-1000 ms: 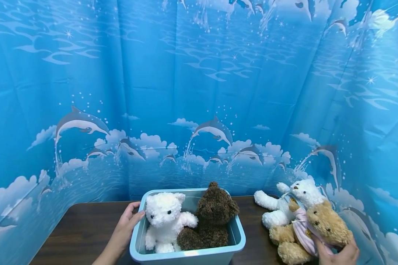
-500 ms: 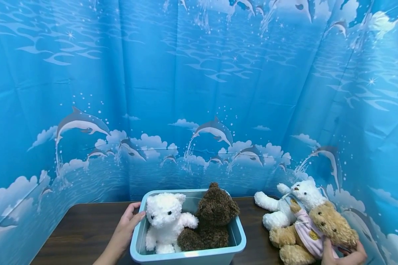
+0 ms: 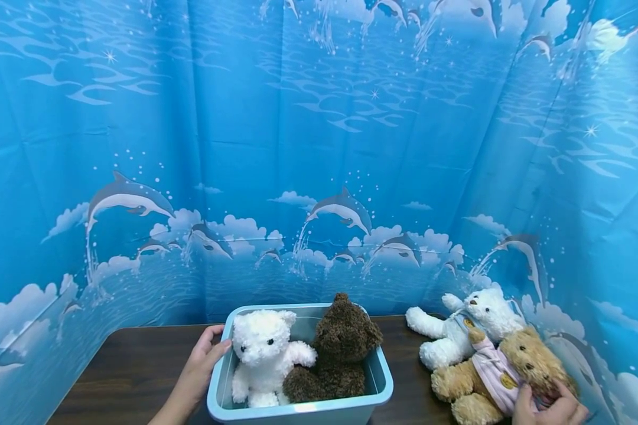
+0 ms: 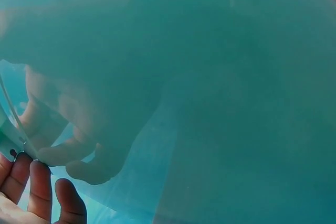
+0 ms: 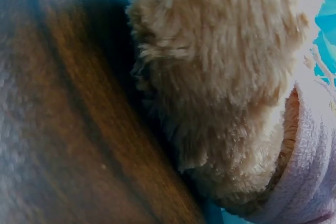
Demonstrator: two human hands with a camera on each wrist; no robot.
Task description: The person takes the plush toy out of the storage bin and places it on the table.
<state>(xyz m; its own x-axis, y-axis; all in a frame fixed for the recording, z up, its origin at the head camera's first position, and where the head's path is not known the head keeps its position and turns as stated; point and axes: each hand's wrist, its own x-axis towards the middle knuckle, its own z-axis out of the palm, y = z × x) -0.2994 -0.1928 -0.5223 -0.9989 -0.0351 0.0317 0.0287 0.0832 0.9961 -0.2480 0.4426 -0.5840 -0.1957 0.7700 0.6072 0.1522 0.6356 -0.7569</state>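
Tan bear [image 3: 500, 373] in right grip [image 3: 552, 407], head just beyond, body leftward.

Three feeds reach me: one wide from the head, two tight from the wrists.
My head camera looks forward and down over the bench [image 3: 143, 366], mostly facing the dolphin-print curtain [image 3: 319, 136]. My left wrist camera sits so near the pale blue bin [image 3: 298, 407] that its wall nearly fills the picture; bin and left hand [image 3: 204, 360] also show in the head view. My right wrist camera crowds the tan teddy bear [image 5: 215, 87], sharing bear and bench with the head view.
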